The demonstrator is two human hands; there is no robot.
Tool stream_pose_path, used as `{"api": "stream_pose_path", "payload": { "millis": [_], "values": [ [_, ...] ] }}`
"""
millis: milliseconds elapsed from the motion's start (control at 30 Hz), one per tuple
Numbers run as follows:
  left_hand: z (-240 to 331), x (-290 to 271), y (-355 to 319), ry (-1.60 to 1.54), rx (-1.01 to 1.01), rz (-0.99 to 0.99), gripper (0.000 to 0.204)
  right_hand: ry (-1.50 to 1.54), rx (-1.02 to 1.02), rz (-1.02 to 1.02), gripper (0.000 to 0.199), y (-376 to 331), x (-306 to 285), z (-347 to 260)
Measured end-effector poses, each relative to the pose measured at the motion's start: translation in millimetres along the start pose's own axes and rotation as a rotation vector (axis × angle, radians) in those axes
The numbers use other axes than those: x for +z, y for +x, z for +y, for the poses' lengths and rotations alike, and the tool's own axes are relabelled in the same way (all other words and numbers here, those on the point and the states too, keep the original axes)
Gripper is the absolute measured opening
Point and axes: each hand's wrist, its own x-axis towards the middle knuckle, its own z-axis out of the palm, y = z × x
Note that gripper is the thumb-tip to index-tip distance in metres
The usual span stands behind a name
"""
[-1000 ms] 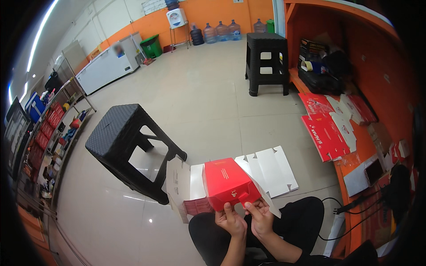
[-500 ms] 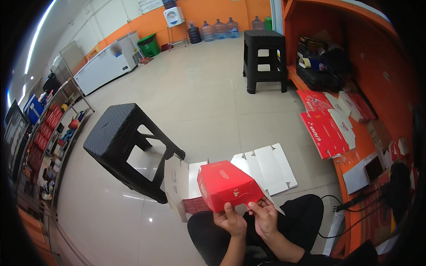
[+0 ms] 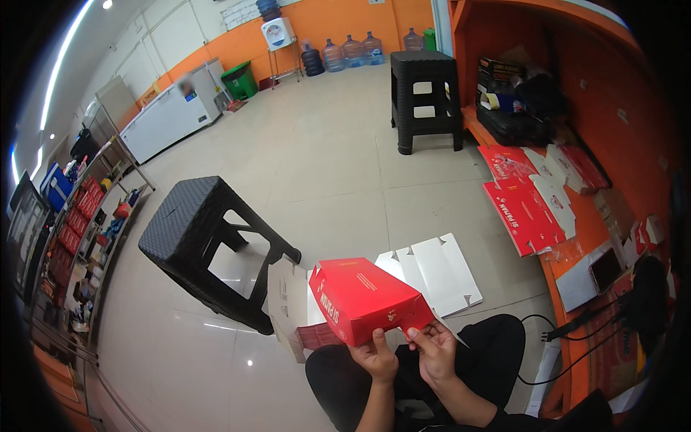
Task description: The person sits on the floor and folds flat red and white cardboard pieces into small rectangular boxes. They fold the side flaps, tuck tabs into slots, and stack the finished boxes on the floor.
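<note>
Since the earlier frame you have raised the red folded cardboard box point(image 3: 366, 299) and tilted it, its long side now facing up. Head view: your left hand point(image 3: 376, 357) grips the box's near lower edge; your right hand point(image 3: 430, 350) pinches its right end flap. Box held above your lap, over flat white cardboard blanks point(image 3: 437, 272) on the floor. Black plastic stool point(image 3: 194, 237) stands left.

Tiled floor point(image 3: 324, 158): two black stools point(image 3: 205, 248), flat white cardboard blanks point(image 3: 435, 270), black cable point(image 3: 536, 324).
</note>
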Motion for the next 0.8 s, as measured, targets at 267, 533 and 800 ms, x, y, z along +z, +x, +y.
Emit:
{"api": "stream_pose_path", "payload": {
  "millis": [267,533,800],
  "values": [
    [0,13,-11,-0.384,-0.289,0.059,0.030,0.109,0.017,0.003,0.032,2,14,-4],
    [-1,7,-12,-0.514,-0.509,-0.052,0.027,0.057,-0.040,0.000,0.023,17,6,12],
    [-17,-45,0,-0.262,-0.880,-0.271,0.041,-0.654,-0.186,-0.156,0.021,75,33,48]
  ]
}}
